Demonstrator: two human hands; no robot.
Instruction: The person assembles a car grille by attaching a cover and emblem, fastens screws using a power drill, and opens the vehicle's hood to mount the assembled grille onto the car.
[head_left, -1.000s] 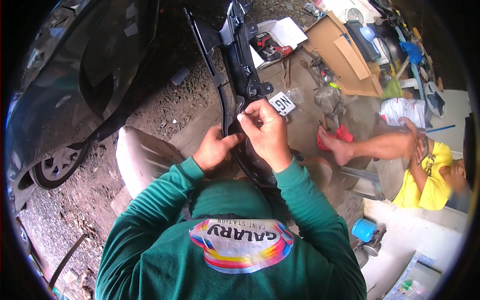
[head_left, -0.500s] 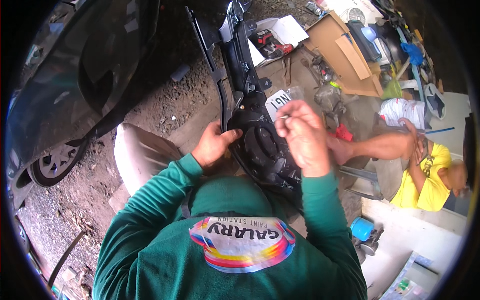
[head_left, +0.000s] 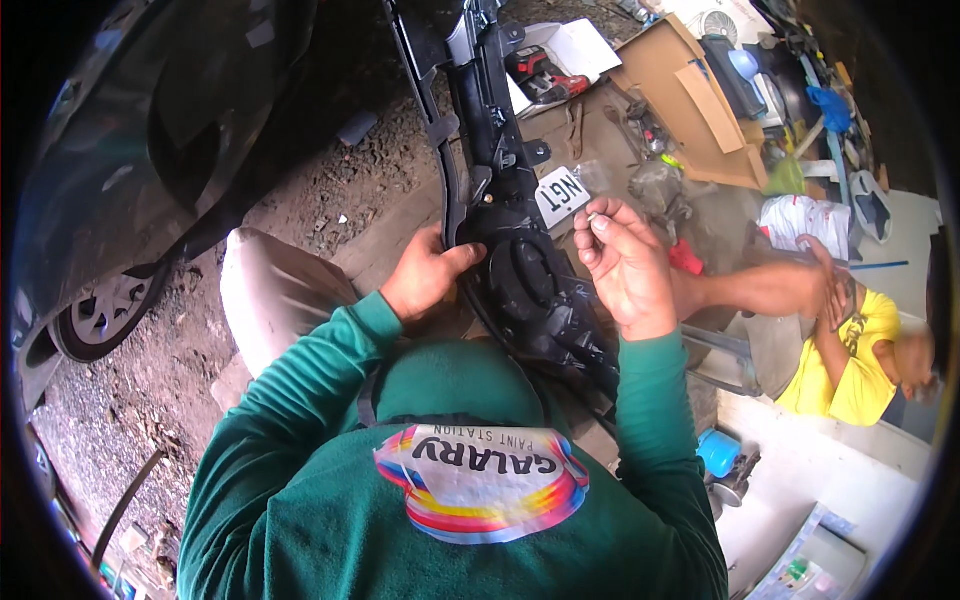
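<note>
A long black moulded plastic car part [head_left: 487, 110] runs from the top of the view down to my lap, with a round recess [head_left: 522, 277] near its lower end. My left hand [head_left: 428, 275] grips its left edge, thumb over the top and fingers out of sight underneath. Above the part's right side I hold up my right hand [head_left: 632, 262], thumb and fingertips pinched on a small pale piece [head_left: 594, 218]. Its kind is too small to make out. A white plate with dark characters [head_left: 562, 196] lies beside the part, just beyond my right fingertips.
A red and black power drill [head_left: 545, 80] lies in a white box [head_left: 590, 50], near a cardboard box [head_left: 655, 65] and loose tools [head_left: 575, 130]. On the right sits a person in a yellow shirt [head_left: 850, 370], one leg stretched toward me. A dark car [head_left: 130, 190] stands at left.
My right hand has drawn back slightly to the right, uncovering more of the white plate. The black part has tilted a little, and my left hand keeps its grip.
</note>
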